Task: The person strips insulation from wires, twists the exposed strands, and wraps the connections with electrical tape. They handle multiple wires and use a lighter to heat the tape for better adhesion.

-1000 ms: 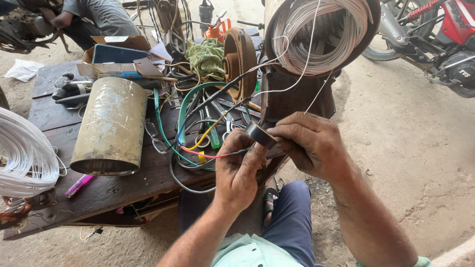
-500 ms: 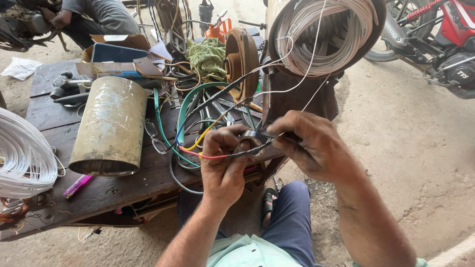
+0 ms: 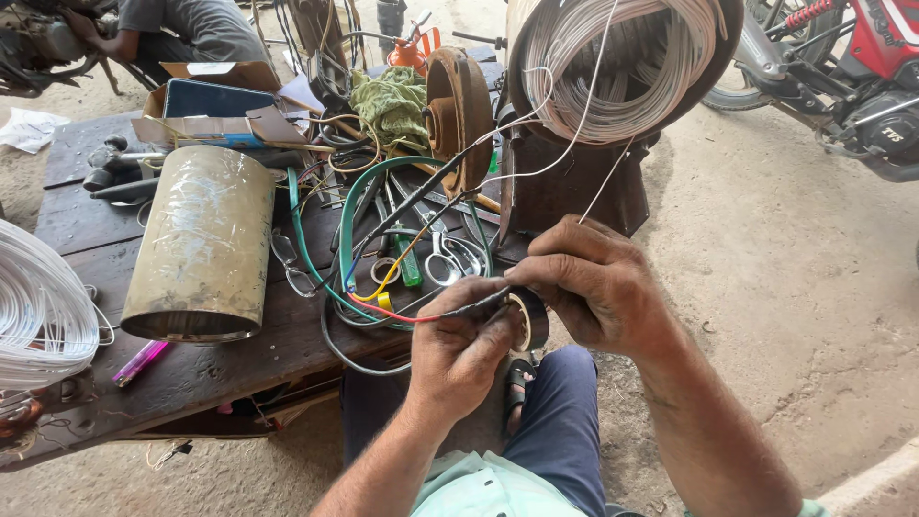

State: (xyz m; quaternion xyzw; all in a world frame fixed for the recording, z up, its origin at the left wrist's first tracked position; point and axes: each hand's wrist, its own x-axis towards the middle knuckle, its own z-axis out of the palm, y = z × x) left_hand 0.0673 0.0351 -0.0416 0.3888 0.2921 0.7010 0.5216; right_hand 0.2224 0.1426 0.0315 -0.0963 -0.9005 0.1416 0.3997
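Note:
My left hand (image 3: 458,347) pinches a black-taped wire joint (image 3: 476,305), from which a red wire and a yellow wire run left over the table. My right hand (image 3: 595,284) grips a roll of black insulating tape (image 3: 529,319) right beside that joint, touching the left hand. A thin white wire (image 3: 536,168) rises from between the hands to a big coil of white wire (image 3: 613,62) on a dark stand. A black cable (image 3: 402,215) and a green cable loop (image 3: 349,215) lie on the table just beyond my hands.
The dark wooden table (image 3: 201,364) carries a metal cylinder (image 3: 203,244) on its side, scissors (image 3: 445,258), a rusty round part (image 3: 458,110), a green cloth (image 3: 391,101), cardboard boxes (image 3: 215,110), a pink lighter (image 3: 141,362). White wire coil (image 3: 33,306) at left. Motorcycle (image 3: 842,77) at right; another person (image 3: 177,29) behind.
The tape roll has come round from above the wire joint to below and right of it. Both hands have shifted slightly lower and stay together on the joint.

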